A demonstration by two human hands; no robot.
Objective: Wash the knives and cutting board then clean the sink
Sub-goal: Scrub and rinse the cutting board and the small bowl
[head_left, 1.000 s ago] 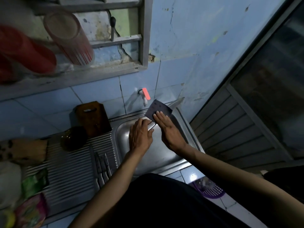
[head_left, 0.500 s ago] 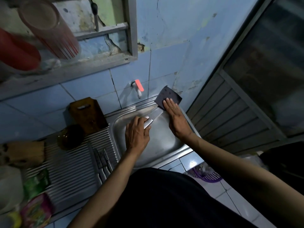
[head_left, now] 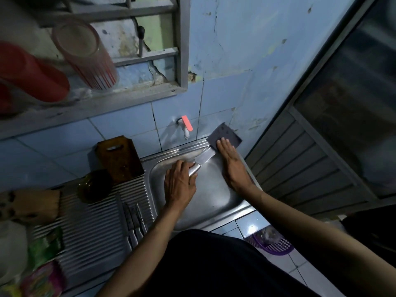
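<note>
The left hand point(head_left: 179, 183) grips the knife point(head_left: 200, 162) over the sink point(head_left: 212, 202). At its two o'clock, the flat, open right hand point(head_left: 232, 163) presses a dark scrub pad point(head_left: 225, 133).

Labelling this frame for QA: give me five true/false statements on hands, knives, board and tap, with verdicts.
1. The left hand grips the handle of a knife over the sink. True.
2. The right hand is curled into a fist. False: its fingers lie straight, pressing on a dark scrub pad at the sink's back right corner.
3. The cutting board lies flat in the sink basin. False: it stands leaning on the tiled wall behind the drainboard.
4. Other knives lie on the drainboard, left of the basin. True.
5. The tap has a blue lever. False: the lever is red-orange.
</note>
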